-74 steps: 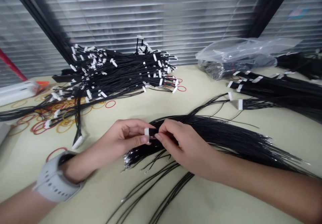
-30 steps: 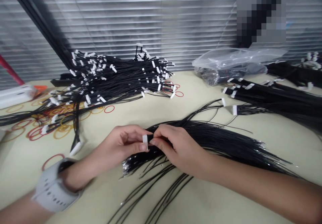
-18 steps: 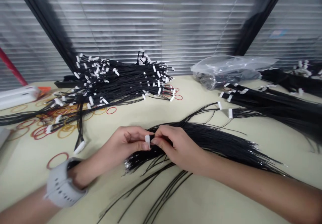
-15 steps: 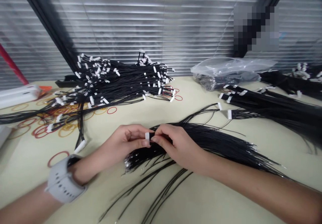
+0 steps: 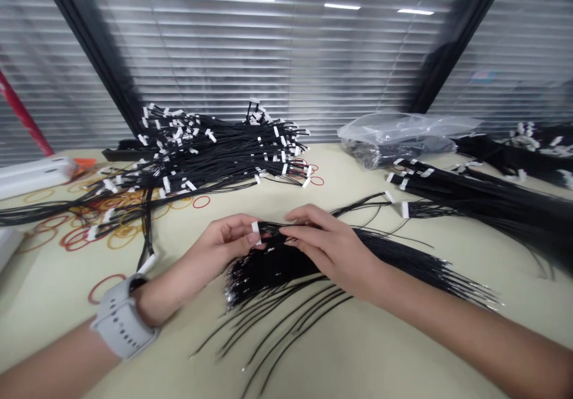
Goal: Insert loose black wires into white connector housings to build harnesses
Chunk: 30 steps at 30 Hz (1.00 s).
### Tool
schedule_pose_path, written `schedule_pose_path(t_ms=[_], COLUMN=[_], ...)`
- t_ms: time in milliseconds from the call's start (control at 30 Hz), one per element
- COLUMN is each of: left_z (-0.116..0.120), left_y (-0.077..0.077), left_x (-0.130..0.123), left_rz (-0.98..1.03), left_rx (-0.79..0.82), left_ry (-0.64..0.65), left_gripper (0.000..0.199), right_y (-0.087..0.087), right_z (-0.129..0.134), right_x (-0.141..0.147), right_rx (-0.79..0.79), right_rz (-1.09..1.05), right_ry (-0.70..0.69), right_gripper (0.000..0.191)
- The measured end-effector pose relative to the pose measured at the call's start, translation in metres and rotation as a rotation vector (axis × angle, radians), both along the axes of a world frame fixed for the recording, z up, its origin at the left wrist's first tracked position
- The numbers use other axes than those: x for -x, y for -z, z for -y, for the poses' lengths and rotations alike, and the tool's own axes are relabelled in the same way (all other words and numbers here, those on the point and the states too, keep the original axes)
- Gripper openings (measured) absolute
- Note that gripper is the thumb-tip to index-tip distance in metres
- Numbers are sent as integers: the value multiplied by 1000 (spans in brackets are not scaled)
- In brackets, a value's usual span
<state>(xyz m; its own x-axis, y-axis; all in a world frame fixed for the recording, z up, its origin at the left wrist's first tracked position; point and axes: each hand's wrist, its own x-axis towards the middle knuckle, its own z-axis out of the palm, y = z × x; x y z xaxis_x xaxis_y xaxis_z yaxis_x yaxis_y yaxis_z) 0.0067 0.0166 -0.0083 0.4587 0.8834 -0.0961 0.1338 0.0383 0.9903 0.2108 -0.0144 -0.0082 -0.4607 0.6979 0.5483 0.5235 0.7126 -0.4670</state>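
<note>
My left hand (image 5: 233, 237) pinches a white connector (image 5: 256, 232) between thumb and fingers. Black wires (image 5: 268, 227) run from this connector toward the right. There my right hand (image 5: 329, 246) has its thumb and a finger closed on black wires, another finger raised above them; the exact grip is partly hidden. Under both hands lies a thick bundle of loose black wires (image 5: 394, 261) with shiny metal tips. Several single wires (image 5: 268, 327) fan out from it toward me on the table (image 5: 371, 357).
A large heap of black cables with white connectors (image 5: 215, 148) lies at the back left, beside scattered red and yellow rubber bands (image 5: 120, 232). A clear plastic bag (image 5: 403, 133) stands at the back right. More cable bundles (image 5: 492, 202) lie on the right.
My right hand has drawn back to the right from the connector, and its fingers have spread somewhat. The connector in my left hand has shifted slightly left and up, showing more wire.
</note>
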Motion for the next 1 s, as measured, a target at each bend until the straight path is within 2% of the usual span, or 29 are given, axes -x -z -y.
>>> schedule_pose_path(t_ms=[67, 133, 267, 367, 467, 500, 567, 733, 867, 1000], left_z=[0, -1, 0, 1, 2, 2, 2, 1, 1, 0], left_y=[0, 0, -1, -2, -3, -3, -3, -3, -3, -2], left_x=[0, 0, 0, -1, -2, -3, -3, -3, -3, -3], left_rz=[11, 23, 25, -2, -2, 2, 4, -40, -75, -74], left_rx=[16, 3, -3, -13, -7, -8, -22, -8, -2, -7], left_ry=[-8, -14, -5, -6, -21, -19, -4, -17, -28, -13], left_gripper=[18, 18, 21, 19, 16, 15, 16, 17, 19, 18], right_y=[-2, -3, 3, 8, 7, 6, 3, -1, -2, 2], right_z=[5, 11, 16, 12, 11, 11, 15, 27, 31, 31], right_x=[2, 4, 10, 12, 12, 12, 12, 12, 10, 11], right_rx=[-35, -38, -1, 145, 262, 264, 216, -11, 49, 18], right_rz=[-92, -131, 10, 87, 113, 128, 160, 361, 534, 579], right_ry=[77, 42, -12, 115, 242, 225, 108, -80, -279, -309], right_gripper=[21, 23, 30, 29, 19, 17, 14, 15, 10, 4])
